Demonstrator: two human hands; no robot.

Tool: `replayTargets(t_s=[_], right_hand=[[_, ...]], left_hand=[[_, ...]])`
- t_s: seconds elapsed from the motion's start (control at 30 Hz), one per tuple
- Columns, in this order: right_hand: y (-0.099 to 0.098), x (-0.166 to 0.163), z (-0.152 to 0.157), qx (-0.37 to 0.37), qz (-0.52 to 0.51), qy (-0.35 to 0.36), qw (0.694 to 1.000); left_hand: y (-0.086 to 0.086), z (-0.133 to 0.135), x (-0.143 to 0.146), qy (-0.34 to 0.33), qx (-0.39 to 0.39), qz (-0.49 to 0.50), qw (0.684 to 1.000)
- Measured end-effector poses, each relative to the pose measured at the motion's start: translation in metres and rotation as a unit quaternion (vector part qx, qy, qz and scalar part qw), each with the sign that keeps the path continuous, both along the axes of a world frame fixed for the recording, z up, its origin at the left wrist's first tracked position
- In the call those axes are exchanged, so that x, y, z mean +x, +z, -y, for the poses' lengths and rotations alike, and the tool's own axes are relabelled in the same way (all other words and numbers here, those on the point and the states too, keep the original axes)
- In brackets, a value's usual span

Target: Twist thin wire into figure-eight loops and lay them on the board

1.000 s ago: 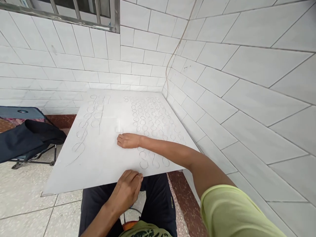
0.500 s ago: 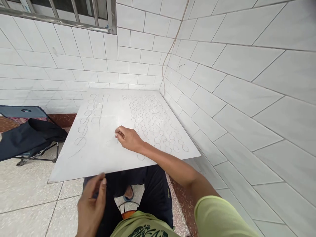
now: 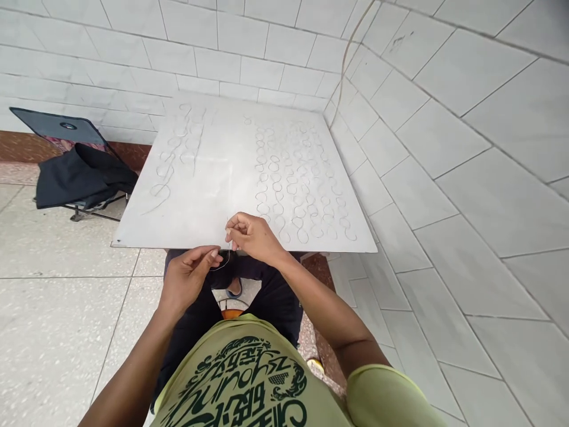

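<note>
At the front edge of the white board point(image 3: 208, 219), my right hand point(image 3: 256, 238) pinches a thin strand point(image 3: 228, 258), wire or thread, I cannot tell which. The strand curves down from its fingertips towards my left hand point(image 3: 189, 276). That hand's thumb and fingers are closed together on the strand's other side, just in front of the board's edge. Rows of thin looped strands point(image 3: 302, 190), many shaped like figure eights, lie on the right part of the board. On the left part are longer, wavier strands point(image 3: 162, 178).
A tiled wall point(image 3: 444, 178) runs along the board's right side, and another stands behind it. A cable point(image 3: 343, 65) hangs in the corner. To the left is a folding chair point(image 3: 66, 127) with a dark cloth point(image 3: 86, 175) over it. My legs are under the board.
My right hand has come back from the middle of the board to its front edge, with a strand. My left hand has moved up and right to meet it. The view has tilted down.
</note>
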State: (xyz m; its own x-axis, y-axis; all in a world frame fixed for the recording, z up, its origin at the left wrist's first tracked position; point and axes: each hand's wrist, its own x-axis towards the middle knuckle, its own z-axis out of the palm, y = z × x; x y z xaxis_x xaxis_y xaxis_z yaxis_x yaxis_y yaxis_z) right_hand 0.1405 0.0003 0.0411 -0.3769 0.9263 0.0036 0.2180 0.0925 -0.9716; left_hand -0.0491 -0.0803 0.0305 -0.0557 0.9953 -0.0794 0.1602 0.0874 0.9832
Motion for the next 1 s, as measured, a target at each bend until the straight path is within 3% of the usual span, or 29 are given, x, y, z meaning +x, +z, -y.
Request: replayTargets(t_s=[0.27,0.53,0.6,0.7,0.87,1.0], right_hand=[[-0.011,0.003,0.000,-0.121,-0.128,0.002,0.984],[-0.020,0.006,-0.002,-0.193,-0.205,0.059,0.958],[-0.023,0.005,-0.002,-0.212,-0.214,0.066,0.951],[-0.028,0.004,0.003,-0.216,-0.210,0.053,0.952],[-0.041,0.002,0.032,-0.143,-0.147,-0.025,0.978],[-0.048,-0.009,0.059,-0.141,-0.115,-0.032,0.983]], left_hand=[[-0.009,-0.002,0.001,-0.030,-0.028,0.039,0.998],[-0.013,-0.009,0.001,-0.128,-0.116,0.151,0.973],[-0.017,-0.009,0.003,-0.107,-0.129,0.176,0.970],[-0.024,-0.009,0.008,-0.019,-0.109,0.202,0.973],[-0.031,-0.007,0.019,0.136,-0.034,0.196,0.971],[-0.034,-0.006,0.026,0.187,0.002,0.164,0.968]])
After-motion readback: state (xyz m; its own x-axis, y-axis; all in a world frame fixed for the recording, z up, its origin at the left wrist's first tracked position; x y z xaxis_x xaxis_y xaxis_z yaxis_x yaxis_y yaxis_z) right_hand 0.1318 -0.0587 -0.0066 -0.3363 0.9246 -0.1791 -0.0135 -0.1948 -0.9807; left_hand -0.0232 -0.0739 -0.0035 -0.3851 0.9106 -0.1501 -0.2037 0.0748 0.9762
